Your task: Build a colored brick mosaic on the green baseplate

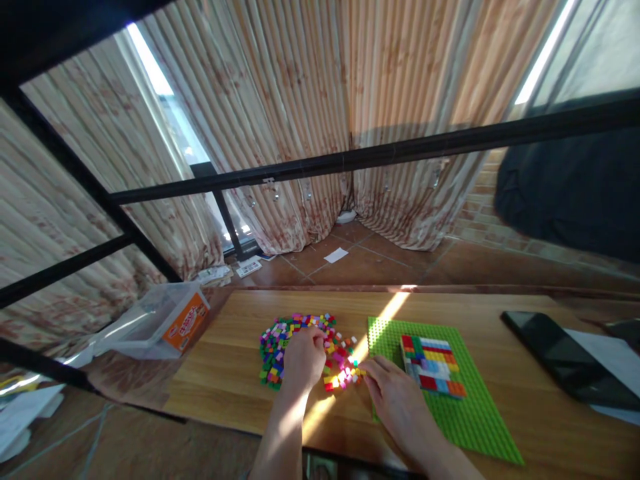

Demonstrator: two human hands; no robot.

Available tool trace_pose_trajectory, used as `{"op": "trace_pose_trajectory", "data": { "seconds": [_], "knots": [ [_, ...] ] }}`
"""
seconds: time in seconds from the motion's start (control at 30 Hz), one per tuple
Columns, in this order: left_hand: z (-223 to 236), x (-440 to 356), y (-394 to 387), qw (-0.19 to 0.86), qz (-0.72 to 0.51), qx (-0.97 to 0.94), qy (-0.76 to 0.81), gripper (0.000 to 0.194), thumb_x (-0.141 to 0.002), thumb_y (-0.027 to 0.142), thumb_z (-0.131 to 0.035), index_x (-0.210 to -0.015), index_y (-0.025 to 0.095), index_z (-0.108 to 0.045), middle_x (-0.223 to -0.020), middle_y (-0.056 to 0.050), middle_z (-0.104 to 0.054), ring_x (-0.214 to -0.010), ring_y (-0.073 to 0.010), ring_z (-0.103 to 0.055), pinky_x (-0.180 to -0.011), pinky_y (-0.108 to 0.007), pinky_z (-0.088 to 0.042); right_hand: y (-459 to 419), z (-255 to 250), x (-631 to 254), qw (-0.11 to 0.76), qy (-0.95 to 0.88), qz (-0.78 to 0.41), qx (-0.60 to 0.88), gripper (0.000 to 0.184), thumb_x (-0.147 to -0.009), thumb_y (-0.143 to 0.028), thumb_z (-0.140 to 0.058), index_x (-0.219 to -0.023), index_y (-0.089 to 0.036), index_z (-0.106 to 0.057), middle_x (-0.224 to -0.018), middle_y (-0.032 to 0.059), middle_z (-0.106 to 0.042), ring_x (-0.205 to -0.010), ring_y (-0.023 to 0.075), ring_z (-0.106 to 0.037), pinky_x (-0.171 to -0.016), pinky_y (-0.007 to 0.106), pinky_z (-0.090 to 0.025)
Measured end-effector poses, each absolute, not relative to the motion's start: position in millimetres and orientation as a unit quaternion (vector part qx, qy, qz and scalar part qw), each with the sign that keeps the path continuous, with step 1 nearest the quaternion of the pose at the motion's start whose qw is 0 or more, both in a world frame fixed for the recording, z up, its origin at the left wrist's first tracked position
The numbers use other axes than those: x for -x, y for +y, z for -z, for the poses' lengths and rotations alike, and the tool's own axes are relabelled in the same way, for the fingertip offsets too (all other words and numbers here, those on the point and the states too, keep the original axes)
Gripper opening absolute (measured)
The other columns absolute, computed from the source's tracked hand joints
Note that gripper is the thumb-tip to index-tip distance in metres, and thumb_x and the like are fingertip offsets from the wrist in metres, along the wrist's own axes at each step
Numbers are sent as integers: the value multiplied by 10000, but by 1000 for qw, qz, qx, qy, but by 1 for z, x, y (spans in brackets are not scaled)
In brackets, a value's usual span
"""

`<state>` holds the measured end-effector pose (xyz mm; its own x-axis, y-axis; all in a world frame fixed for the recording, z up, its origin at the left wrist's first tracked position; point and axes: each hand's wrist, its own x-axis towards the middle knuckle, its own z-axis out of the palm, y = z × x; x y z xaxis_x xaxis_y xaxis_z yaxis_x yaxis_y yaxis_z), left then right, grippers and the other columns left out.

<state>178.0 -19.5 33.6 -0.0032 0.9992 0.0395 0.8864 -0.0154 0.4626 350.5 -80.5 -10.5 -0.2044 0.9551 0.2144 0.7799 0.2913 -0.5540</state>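
Note:
A heap of small, many-coloured toy bricks (pixel 274 353) lies on the wooden table. Over its right side is my left hand (pixel 304 357), its fingers curled together; whatever they may hold is hidden. Loose bricks (pixel 341 360) spread from the heap toward my right hand (pixel 393 387). The right thumb and fingertips come together at the edge of these bricks, and I cannot make out what is between them. Just beyond the right hand, a green studded baseplate (pixel 480 407) carries a block of coloured bricks (pixel 431 365) set in rows.
A dark tablet or phone (pixel 565 353) rests on white paper at the table's right. A clear plastic box (pixel 160 320) with an orange label stands off the left edge. A black metal rail (pixel 320 167) crosses beyond the table, before the curtains (pixel 290 87).

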Motion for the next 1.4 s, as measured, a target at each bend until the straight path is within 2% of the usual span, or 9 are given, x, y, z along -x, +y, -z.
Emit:
{"op": "trace_pose_trajectory", "data": {
  "seconds": [0.2,0.37,0.47,0.57,0.73,0.87,0.97,1.2,1.4],
  "knots": [
    [-26,-170,-20,152,-181,-690,684,220,-814,174,-463,-818,199,-682,-828,-42,-709,-808,-151,-623,-721,-230,-406,-84,3,-334,290,-787,-147,524,252,-871,-154,-437,-1028,-230,-618,-1049,61,-613,-960,195,-569,-846,338,-470],
    [-26,-170,-20,147,-178,-692,684,222,-821,186,-464,-838,209,-684,-833,-38,-709,-836,-158,-624,-738,-237,-401,-84,18,-321,281,-814,-86,502,397,-815,-142,-507,-1202,-202,-566,-1242,97,-559,-1149,246,-476,-979,422,-405],
    [-26,-169,-21,148,-176,-693,683,217,-824,183,-462,-823,206,-678,-820,-34,-707,-811,-155,-620,-717,-239,-393,-81,32,-316,284,-811,-53,509,386,-822,-151,-505,-1201,-182,-573,-1271,112,-553,-1179,265,-461,-1009,462,-371],
    [-26,-167,-23,150,-178,-692,683,202,-822,184,-472,-812,200,-673,-820,-34,-704,-796,-150,-614,-707,-239,-387,-78,36,-312,289,-805,-44,515,295,-829,-141,-494,-1087,-178,-632,-1244,116,-575,-1153,273,-484,-990,474,-385],
    [-29,-167,-24,153,-186,-681,691,192,-816,180,-480,-804,193,-671,-830,-41,-699,-790,-144,-609,-696,-233,-382,-74,19,-313,343,-789,-63,506,280,-828,-127,-482,-1064,-195,-617,-1194,101,-594,-1119,257,-511,-954,450,-423],
    [-32,-170,-25,155,-188,-689,683,214,-832,183,-458,-800,190,-670,-809,-42,-697,-768,-140,-609,-697,-229,-378,-73,-4,-327,396,-737,-149,528,181,-870,-201,-443,-963,-195,-599,-927,63,-650,-836,183,-616,-742,325,-510],
    [-32,-173,-24,161,-182,-698,674,210,-838,206,-461,-778,189,-662,-797,-40,-693,-758,-140,-603,-688,-226,-371,-73,-16,-348,416,-683,-200,566,158,-852,-260,-478,-928,-204,-605,-787,29,-658,-675,158,-616,-630,285,-502],
    [-32,-198,-25,193,-202,-712,644,212,-843,218,-443,-799,208,-650,-816,-18,-680,-762,-132,-592,-665,-215,-367,-86,-13,-437,511,-514,-300,620,298,-755,-396,-594,-969,-200,-660,-874,55,-713,-740,188,-659,-645,289,-528],
    [-30,-242,-38,200,-216,-758,583,228,-841,189,-425,-816,208,-651,-858,-29,-660,-808,-147,-585,-716,-238,-396,-106,-8,-494,492,-490,-255,673,273,-689,-414,-638,-849,-212,-727,-846,70,-733,-769,225,-669,-668,300,-533]
  ]
}}
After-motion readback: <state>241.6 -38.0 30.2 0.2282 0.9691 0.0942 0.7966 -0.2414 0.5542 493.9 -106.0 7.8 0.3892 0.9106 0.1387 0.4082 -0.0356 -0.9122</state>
